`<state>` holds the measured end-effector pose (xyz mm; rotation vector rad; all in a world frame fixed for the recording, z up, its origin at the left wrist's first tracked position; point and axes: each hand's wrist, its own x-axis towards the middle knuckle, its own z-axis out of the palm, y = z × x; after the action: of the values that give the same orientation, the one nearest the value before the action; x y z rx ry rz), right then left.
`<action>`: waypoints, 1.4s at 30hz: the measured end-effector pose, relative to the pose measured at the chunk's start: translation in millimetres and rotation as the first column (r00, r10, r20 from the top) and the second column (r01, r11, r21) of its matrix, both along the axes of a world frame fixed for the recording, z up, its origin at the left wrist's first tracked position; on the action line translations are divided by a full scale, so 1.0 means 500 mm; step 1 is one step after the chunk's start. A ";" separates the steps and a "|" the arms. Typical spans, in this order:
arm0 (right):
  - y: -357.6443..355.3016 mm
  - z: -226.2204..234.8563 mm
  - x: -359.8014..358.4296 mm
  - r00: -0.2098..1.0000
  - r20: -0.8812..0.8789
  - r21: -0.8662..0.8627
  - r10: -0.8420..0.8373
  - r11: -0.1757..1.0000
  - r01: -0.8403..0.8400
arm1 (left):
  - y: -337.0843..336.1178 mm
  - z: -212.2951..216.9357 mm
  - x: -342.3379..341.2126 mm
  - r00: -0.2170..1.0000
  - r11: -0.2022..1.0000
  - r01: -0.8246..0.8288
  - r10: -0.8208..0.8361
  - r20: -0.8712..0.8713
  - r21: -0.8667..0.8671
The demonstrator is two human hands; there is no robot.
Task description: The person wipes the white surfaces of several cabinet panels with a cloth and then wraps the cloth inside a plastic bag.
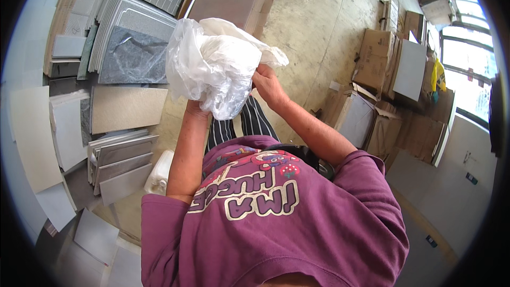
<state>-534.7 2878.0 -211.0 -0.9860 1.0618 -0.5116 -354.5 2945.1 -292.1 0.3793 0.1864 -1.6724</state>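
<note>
- My right hand (268,86) has its grip closed on the upper right part of a crumpled clear plastic sheet (210,64), the fingers pinching a fold where the film bunches into a tail.
- My left hand (195,107) is under the bundle; most of it is hidden by the film, but the wrist comes up straight into the plastic and its grip looks closed around the lower part of the wad, bearing it from beneath.
- The plastic sheet is held in the air in front of my chest, between both hands and clear of the floor, touching nothing else that I can see.
- I judge the gathering to be well along: the film is already balled into a loose, puffy mass, not spread flat. What is left, as far as I can tell, is the loose tail at the right hand and the slack folds at the bottom, which are not yet pressed in.
- Below the hands I see striped trousers (249,122) and my purple shirt (276,218).
- On the floor near my left side sits a white plastic container (159,172).
- Further left, stacks of grey and beige tiles (119,162) lean and lie about; a dark marbled slab (133,56) lies above them.
- To the right stand cardboard boxes (374,56) on the concrete floor (319,26).
</note>
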 end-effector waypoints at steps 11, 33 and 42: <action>-0.017 0.186 -0.022 0.889 -0.417 -0.816 -0.191 0.509 -0.274 | -0.066 0.174 -0.001 0.967 0.939 0.054 -0.134 -0.217 -0.340; -0.149 0.256 -0.186 0.910 -0.396 -0.667 -0.126 0.720 -0.191 | -0.107 0.325 -0.012 0.846 0.983 -0.182 0.161 0.509 -0.009; -0.202 0.240 -0.235 0.997 -0.070 -0.409 0.022 0.911 -0.049 | -0.146 0.150 -0.016 0.917 0.972 0.102 -0.009 0.398 -0.214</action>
<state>-651.9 2776.7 -91.2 -1.3981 1.0104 -0.6951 -362.3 2872.3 -217.1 0.5408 -0.3214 -1.6153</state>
